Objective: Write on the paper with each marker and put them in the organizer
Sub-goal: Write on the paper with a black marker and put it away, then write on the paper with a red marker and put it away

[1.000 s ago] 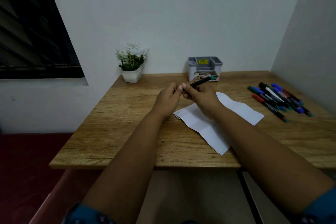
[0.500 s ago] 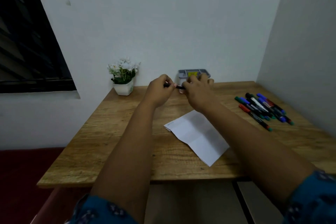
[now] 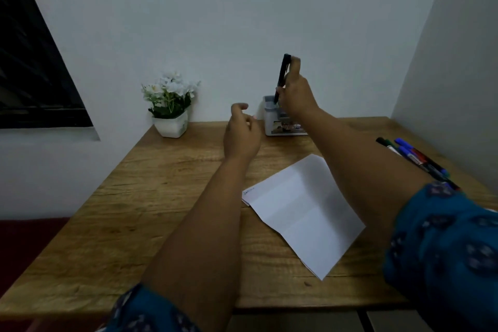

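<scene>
Right hand (image 3: 295, 94) centre frame pinching upright black marker (image 3: 282, 77) over grey organizer (image 3: 272, 118), left hand (image 3: 241, 133) beside it, loosely curled, empty, paper (image 3: 304, 213) lower right

Wood table (image 3: 151, 213) w/ paper (image 3: 301, 213), markers (image 3: 416, 159), organizer (image 3: 272, 127)

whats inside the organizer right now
The lower end of a black marker, held upright by the right hand, dips into the organizer. The hand and wrist cover most compartments, so other contents cannot be seen.
</scene>
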